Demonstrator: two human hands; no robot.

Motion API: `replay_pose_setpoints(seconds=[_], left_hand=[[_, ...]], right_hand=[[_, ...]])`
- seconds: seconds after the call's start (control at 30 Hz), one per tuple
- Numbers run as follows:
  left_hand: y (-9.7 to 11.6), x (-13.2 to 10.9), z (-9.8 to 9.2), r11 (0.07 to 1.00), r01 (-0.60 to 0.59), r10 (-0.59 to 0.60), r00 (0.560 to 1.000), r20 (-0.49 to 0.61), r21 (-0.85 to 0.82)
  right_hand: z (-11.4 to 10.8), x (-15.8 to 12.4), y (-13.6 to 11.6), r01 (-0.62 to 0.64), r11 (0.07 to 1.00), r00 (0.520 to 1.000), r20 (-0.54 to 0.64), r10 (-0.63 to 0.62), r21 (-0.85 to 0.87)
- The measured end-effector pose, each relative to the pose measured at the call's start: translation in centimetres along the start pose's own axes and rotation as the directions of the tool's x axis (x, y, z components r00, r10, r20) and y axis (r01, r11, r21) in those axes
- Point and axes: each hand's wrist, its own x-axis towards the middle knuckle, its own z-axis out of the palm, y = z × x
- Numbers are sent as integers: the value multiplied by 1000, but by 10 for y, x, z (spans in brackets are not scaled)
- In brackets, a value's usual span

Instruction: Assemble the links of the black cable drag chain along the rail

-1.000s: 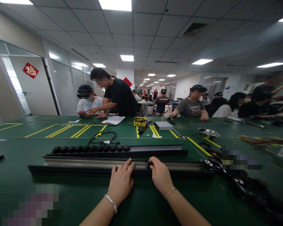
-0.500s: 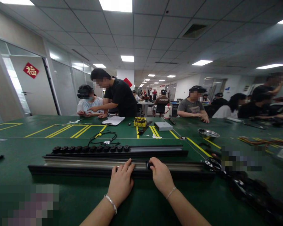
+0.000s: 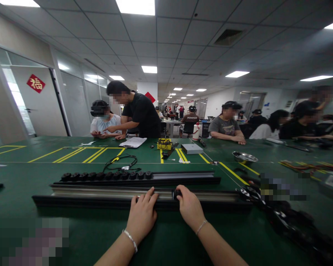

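Note:
A long black rail with a pale inner channel (image 3: 94, 193) lies across the green table in front of me. My left hand (image 3: 143, 208) rests on its middle, fingers extended over the channel and holding nothing. Just to the right, my right hand (image 3: 189, 207) pinches a small round black piece (image 3: 177, 193) at the channel. The fingers partly cover this piece, and I cannot tell whether it is fixed to the rail. Behind lies a second black rail (image 3: 185, 176), with a row of several round black knob-like pieces (image 3: 108, 175) along its left part.
A heap of black parts (image 3: 291, 221) lies at the right end of the front rail. Farther back are a black cable (image 3: 120, 162), a metal bowl (image 3: 244, 157), a grey box (image 3: 192, 149), papers (image 3: 133, 142) and a yellow object (image 3: 164, 143). People sit and stand across the table.
Both hands keep their places on the front rail, and the black piece stays in my right fingers. Across the table, the person in grey has drawn their hands closer together.

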Motion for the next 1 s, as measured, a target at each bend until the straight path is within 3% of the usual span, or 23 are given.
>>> replay_pose_setpoints(seconds=[1.0], left_hand=[[1, 1, 0, 1000, 4, -4, 1000, 1, -9]], right_hand=[[-4, 1, -1, 24, 1000, 999, 25, -24, -2]])
